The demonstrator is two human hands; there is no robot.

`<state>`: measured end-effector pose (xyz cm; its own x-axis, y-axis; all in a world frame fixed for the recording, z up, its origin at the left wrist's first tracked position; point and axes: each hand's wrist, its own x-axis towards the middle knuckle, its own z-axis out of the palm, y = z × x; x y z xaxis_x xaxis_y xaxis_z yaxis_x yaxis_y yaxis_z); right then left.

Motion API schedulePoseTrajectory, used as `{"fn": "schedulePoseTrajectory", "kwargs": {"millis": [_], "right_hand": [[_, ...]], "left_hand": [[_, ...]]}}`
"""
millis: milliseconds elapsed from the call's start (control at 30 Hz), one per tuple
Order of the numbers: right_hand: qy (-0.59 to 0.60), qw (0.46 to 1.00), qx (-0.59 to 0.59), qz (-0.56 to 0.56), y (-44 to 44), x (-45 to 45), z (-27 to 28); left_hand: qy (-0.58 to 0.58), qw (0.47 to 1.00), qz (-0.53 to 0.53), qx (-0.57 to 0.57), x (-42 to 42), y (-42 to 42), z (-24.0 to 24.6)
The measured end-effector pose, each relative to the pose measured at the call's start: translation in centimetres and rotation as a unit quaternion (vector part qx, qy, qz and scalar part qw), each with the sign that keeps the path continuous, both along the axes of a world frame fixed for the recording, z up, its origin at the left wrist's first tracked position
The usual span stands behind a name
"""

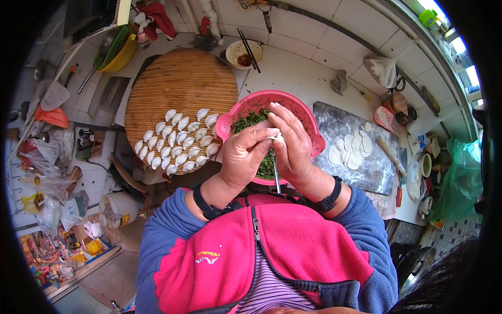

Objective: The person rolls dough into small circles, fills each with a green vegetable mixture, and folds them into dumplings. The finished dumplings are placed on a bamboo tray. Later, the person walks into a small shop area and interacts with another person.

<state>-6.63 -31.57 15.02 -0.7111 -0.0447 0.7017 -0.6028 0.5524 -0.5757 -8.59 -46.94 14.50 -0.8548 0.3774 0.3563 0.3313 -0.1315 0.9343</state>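
Observation:
Both my left hand (247, 151) and my right hand (292, 145) pinch one small dumpling (276, 137) between thumbs and fingertips. Beneath them is a pink plastic bowl (310, 117) of chopped green filling (251, 119), with a metal utensil's handle (277, 174) leaning toward my chest. To the left, several rows of folded dumplings (181, 136) lie on a round board of thin brown stalks (180, 82). At the right, round dough wrappers (355, 147), some overlapping, rest on a floured dark board (327, 114) beside a wooden rolling pin (391, 156).
A bowl (235, 49) with chopsticks (249, 51) across it stands near the tiled wall. Right of the floured board lie a red-handled tool (399, 197) and small bowls (424, 165). A grey cloth (339, 82) is behind it. A yellow basin (121, 53) stands at the upper left.

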Motion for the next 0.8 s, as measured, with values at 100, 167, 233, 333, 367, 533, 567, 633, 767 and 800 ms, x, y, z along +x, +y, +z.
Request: {"fn": "schedulePoseTrajectory", "kwargs": {"millis": [100,167,233,333,367,533,567,633,767,800], "right_hand": [[-0.005,1.000,-0.010,0.026,-0.3,0.3,0.3],[-0.057,0.992,-0.060,0.098,-0.3,0.9,0.6],[-0.055,0.977,-0.113,0.172,-0.8,1.1,0.7],[-0.055,0.979,-0.091,0.175,-1.2,1.0,0.7],[-0.051,0.981,-0.075,0.170,-1.3,1.1,0.7],[-0.006,0.993,-0.050,0.102,-2.1,1.0,0.3],[-0.011,0.995,-0.046,0.085,-2.2,1.0,0.2],[-0.032,0.997,-0.037,0.062,-2.3,1.1,-0.1],[-0.313,0.894,-0.261,0.185,-2.4,1.1,-1.0],[-0.346,0.829,-0.376,0.227,-2.5,1.1,-1.2]], "left_hand": [[0.151,0.983,0.080,-0.067,-0.1,-0.4,0.6],[0.200,0.975,0.056,-0.084,-0.7,-1.1,1.0],[0.212,0.975,0.024,-0.066,-0.9,-1.5,1.2],[0.276,0.953,0.022,-0.125,-1.1,-1.7,1.4],[0.301,0.944,0.021,-0.136,-1.1,-1.8,1.4],[0.305,0.943,0.030,-0.133,-0.8,-1.6,1.2],[0.297,0.945,0.025,-0.132,-0.8,-1.6,1.0],[0.285,0.949,0.017,-0.130,-1.1,-1.6,0.7],[0.292,0.938,0.061,-0.178,-2.3,-2.4,-0.1],[0.284,0.939,0.080,-0.174,-2.4,-2.6,-0.2]]}}
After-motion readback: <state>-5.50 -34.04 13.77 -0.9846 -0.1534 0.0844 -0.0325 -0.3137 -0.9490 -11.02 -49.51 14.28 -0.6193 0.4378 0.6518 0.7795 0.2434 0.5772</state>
